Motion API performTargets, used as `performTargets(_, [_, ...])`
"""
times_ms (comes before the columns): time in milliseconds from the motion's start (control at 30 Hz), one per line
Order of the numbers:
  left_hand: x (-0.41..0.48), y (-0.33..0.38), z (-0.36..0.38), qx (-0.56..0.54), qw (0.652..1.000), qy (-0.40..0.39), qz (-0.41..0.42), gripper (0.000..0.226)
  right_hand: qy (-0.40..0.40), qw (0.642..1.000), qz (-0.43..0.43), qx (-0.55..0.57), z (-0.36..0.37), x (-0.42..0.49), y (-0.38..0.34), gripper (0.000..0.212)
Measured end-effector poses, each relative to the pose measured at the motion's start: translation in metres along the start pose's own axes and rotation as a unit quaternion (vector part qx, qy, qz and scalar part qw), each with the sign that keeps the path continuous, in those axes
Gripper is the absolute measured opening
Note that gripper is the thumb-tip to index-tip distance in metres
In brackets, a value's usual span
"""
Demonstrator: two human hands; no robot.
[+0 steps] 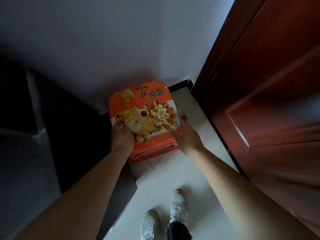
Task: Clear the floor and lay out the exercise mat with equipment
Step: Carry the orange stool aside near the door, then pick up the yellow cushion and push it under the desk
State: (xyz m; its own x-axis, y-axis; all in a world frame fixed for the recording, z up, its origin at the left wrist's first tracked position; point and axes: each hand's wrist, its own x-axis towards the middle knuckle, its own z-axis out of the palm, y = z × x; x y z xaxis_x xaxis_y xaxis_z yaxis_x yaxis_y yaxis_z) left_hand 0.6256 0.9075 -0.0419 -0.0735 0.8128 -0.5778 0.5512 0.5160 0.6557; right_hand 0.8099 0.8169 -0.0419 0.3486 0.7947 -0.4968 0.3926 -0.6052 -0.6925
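Observation:
An orange plastic stool (144, 108) with a printed flower top, seemingly a stack of nested stools, sits in the corner against the white wall. My left hand (122, 137) grips its near left edge. My right hand (186, 135) grips its near right edge, thumb on the seat top. Both forearms reach forward from the bottom of the view. No exercise mat or equipment is in view.
A dark red wooden door (270, 94) stands close on the right. Dark grey furniture (52, 135) fills the left side. Pale floor tiles (173, 172) run between them, with my white sneakers (178, 205) standing near the bottom.

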Motion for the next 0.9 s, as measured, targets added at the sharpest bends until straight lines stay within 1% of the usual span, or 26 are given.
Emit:
performTargets(67, [-0.037, 0.003, -0.002, 0.033, 0.999, 0.004, 0.04, 0.044, 0.01, 0.999, -0.007, -0.04, -0.005, -0.035, -0.006, 0.054])
performTargets(133, [-0.075, 0.003, -0.004, 0.052, 0.997, 0.004, 0.056, 0.046, 0.014, 0.998, -0.016, -0.058, -0.008, -0.068, -0.011, 0.052])
performTargets(200, [-0.116, 0.0, -0.012, 0.068, 0.995, -0.006, 0.07, 0.048, 0.02, 0.998, -0.006, -0.064, -0.011, -0.106, -0.015, 0.048])
performTargets(300, [-0.171, -0.013, -0.027, 0.086, 0.988, -0.024, 0.128, 0.044, 0.024, 0.996, 0.029, -0.085, -0.008, -0.161, -0.017, 0.055])
performTargets(400, [-0.221, -0.035, -0.037, 0.091, 0.986, -0.043, 0.135, 0.036, 0.026, 0.995, 0.041, -0.092, 0.0, -0.211, -0.013, 0.057])
performTargets(500, [-0.278, -0.074, -0.052, 0.073, 0.986, -0.05, 0.141, 0.029, 0.006, 0.993, 0.049, -0.107, 0.019, -0.27, -0.003, 0.058])
performTargets(533, [-0.293, -0.089, -0.058, 0.068, 0.987, -0.053, 0.136, 0.03, 0.0, 0.992, 0.049, -0.112, 0.026, -0.288, 0.002, 0.058])
performTargets(667, [-0.349, -0.171, -0.092, 0.101, 0.992, -0.057, 0.055, 0.041, -0.016, 0.991, 0.037, -0.129, 0.067, -0.374, 0.022, 0.054])
performTargets(733, [-0.374, -0.212, -0.111, 0.101, 0.993, -0.049, 0.033, 0.042, -0.024, 0.99, 0.033, -0.136, 0.092, -0.411, 0.032, 0.052])
performTargets(900, [-0.448, -0.304, -0.178, 0.057, 0.998, 0.023, -0.006, 0.036, -0.061, 0.983, 0.03, -0.173, 0.166, -0.504, 0.039, 0.055])
